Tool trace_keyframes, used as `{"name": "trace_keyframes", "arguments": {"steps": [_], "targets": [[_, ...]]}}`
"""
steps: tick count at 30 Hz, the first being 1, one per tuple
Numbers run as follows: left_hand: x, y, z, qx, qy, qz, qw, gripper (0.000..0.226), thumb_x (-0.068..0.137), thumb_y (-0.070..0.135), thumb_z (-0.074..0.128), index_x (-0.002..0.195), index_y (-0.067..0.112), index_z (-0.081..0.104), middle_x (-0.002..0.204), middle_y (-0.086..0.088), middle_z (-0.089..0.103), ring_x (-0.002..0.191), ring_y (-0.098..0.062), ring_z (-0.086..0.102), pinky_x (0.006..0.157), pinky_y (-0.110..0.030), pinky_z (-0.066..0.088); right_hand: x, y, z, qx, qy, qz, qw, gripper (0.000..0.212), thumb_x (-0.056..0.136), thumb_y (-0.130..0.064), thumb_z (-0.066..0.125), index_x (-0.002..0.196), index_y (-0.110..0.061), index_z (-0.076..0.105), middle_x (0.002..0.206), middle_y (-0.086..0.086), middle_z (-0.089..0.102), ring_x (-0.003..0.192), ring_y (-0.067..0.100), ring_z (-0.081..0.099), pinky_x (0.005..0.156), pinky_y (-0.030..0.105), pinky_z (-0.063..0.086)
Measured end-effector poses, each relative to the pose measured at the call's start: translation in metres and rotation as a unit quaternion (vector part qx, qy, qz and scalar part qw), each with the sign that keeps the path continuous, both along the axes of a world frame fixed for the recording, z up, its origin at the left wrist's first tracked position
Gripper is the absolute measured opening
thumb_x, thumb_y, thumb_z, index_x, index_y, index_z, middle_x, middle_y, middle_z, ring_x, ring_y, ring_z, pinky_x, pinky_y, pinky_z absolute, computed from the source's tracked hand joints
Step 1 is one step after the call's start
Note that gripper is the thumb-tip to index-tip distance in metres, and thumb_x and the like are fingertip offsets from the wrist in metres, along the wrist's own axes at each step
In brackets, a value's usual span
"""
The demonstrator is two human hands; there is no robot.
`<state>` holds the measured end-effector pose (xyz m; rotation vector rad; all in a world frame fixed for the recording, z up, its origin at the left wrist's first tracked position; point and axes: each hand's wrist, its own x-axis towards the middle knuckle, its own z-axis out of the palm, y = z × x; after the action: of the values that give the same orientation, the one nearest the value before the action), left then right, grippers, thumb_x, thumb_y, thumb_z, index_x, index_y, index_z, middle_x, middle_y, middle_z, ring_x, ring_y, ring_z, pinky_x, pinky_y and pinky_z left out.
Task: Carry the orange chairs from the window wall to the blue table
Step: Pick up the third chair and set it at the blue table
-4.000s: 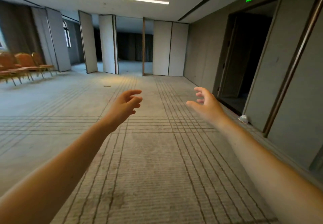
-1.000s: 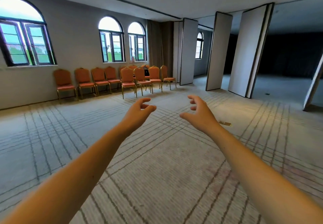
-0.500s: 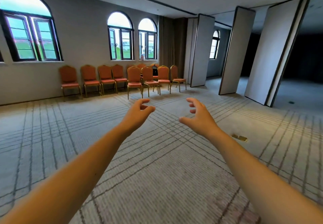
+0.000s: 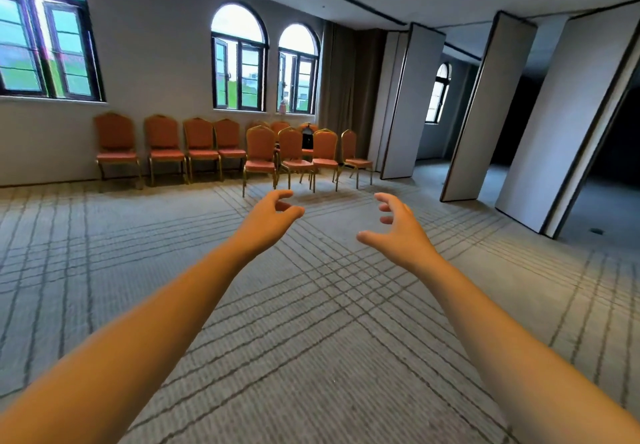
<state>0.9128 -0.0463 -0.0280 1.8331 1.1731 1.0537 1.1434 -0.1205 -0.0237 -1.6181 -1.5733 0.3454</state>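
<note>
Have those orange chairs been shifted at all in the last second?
No. The chairs keep their places under the arched windows; only the view has drawn nearer.

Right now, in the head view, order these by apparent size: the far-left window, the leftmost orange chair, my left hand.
1. far-left window
2. leftmost orange chair and left hand look alike; the hand is nearer.
</note>
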Motion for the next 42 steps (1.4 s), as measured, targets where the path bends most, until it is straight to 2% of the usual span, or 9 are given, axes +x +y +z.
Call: {"name": "trace_keyframes", "arguments": {"steps": [3, 11, 19, 27, 29, 32, 35, 39, 42], "targets": [[0.022, 0.049, -0.006, -0.007, 0.010, 0.003, 1.000, 0.053, 0.091, 0.037, 0.057, 0.138, 0.021, 0.041, 0.112, 0.002, 0.058, 0.101, -0.015, 0.057, 0.093, -0.042, 0.049, 0.024, 0.056, -0.014, -0.023, 0.004, 0.006, 1.000, 0.081, 0.082, -0.032, 0.077, 0.148, -0.029, 0.031, 0.148, 0.003, 0.036, 0.129, 0.019, 0.043, 0.091, 0.031, 0.044], [0.083, 0.242, -0.017, -0.014, 0.031, 0.051, 0.998, 0.053, 0.092, 0.034, 0.057, 0.139, 0.020, 0.040, 0.117, -0.002, 0.057, 0.105, -0.017, 0.056, 0.096, -0.043, 0.047, 0.096, 0.277, -0.034, -0.014, 0.022, 0.038, 0.999, 0.081, 0.081, -0.034, 0.077, 0.148, -0.031, 0.031, 0.147, 0.001, 0.036, 0.126, 0.017, 0.044, 0.089, 0.032, 0.043], [0.160, 0.443, 0.005, -0.009, 0.020, 0.098, 0.995, 0.054, 0.091, 0.035, 0.057, 0.140, 0.019, 0.040, 0.116, -0.001, 0.058, 0.106, -0.018, 0.056, 0.098, -0.045, 0.046, 0.180, 0.505, -0.004, 0.007, 0.003, 0.079, 0.997, 0.082, 0.079, -0.031, 0.078, 0.147, -0.028, 0.033, 0.146, 0.002, 0.040, 0.125, 0.019, 0.046, 0.087, 0.030, 0.041], [0.207, 0.611, -0.012, -0.043, 0.024, 0.124, 0.991, 0.056, 0.091, 0.036, 0.058, 0.140, 0.018, 0.040, 0.122, -0.004, 0.057, 0.110, -0.021, 0.055, 0.099, -0.047, 0.045, 0.232, 0.679, -0.018, -0.017, 0.004, 0.107, 0.994, 0.083, 0.079, -0.033, 0.079, 0.148, -0.028, 0.032, 0.144, -0.001, 0.038, 0.115, 0.012, 0.043, 0.089, 0.031, 0.042], [0.220, 0.667, -0.020, -0.037, 0.027, 0.127, 0.991, 0.055, 0.091, 0.036, 0.057, 0.140, 0.018, 0.040, 0.120, -0.003, 0.058, 0.108, -0.019, 0.056, 0.096, -0.044, 0.047, 0.246, 0.733, -0.025, -0.019, -0.006, 0.104, 0.994, 0.083, 0.079, -0.032, 0.079, 0.148, -0.027, 0.033, 0.144, 0.001, 0.039, 0.117, 0.013, 0.044, 0.087, 0.030, 0.041], [0.238, 0.752, -0.027, -0.032, 0.019, 0.126, 0.991, 0.054, 0.091, 0.036, 0.057, 0.140, 0.019, 0.040, 0.108, 0.005, 0.059, 0.096, -0.012, 0.058, 0.082, -0.032, 0.049, 0.263, 0.817, -0.030, -0.017, -0.006, 0.106, 0.994, 0.083, 0.079, -0.030, 0.079, 0.148, -0.025, 0.033, 0.146, 0.004, 0.039, 0.123, 0.018, 0.046, 0.089, 0.031, 0.041], [0.251, 0.845, -0.026, -0.035, 0.013, 0.132, 0.991, 0.055, 0.091, 0.037, 0.058, 0.140, 0.020, 0.040, 0.104, 0.007, 0.057, 0.094, -0.008, 0.057, 0.078, -0.029, 0.048, 0.275, 0.909, -0.027, -0.020, -0.007, 0.111, 0.994, 0.084, 0.079, -0.028, 0.079, 0.148, -0.025, 0.033, 0.146, 0.006, 0.039, 0.122, 0.018, 0.046, 0.088, 0.030, 0.041], [0.262, 0.957, -0.020, -0.037, 0.008, 0.153, 0.988, 0.056, 0.090, 0.039, 0.058, 0.139, 0.019, 0.041, 0.113, 0.000, 0.058, 0.103, -0.017, 0.057, 0.093, -0.042, 0.049, 0.290, 1.014, -0.021, -0.011, -0.010, 0.113, 0.993, 0.082, 0.079, -0.029, 0.078, 0.148, -0.026, 0.033, 0.144, 0.004, 0.040, 0.121, 0.016, 0.045, 0.088, 0.030, 0.041], [0.276, 1.018, -0.028, -0.058, 0.003, 0.148, 0.987, 0.054, 0.090, 0.038, 0.058, 0.138, 0.018, 0.043, 0.114, -0.002, 0.058, 0.104, -0.018, 0.058, 0.096, -0.045, 0.048, 0.304, 1.073, -0.030, -0.017, -0.005, 0.107, 0.994, 0.080, 0.080, -0.027, 0.077, 0.147, -0.024, 0.034, 0.143, 0.003, 0.040, 0.125, 0.017, 0.044, 0.091, 0.030, 0.041]]}}
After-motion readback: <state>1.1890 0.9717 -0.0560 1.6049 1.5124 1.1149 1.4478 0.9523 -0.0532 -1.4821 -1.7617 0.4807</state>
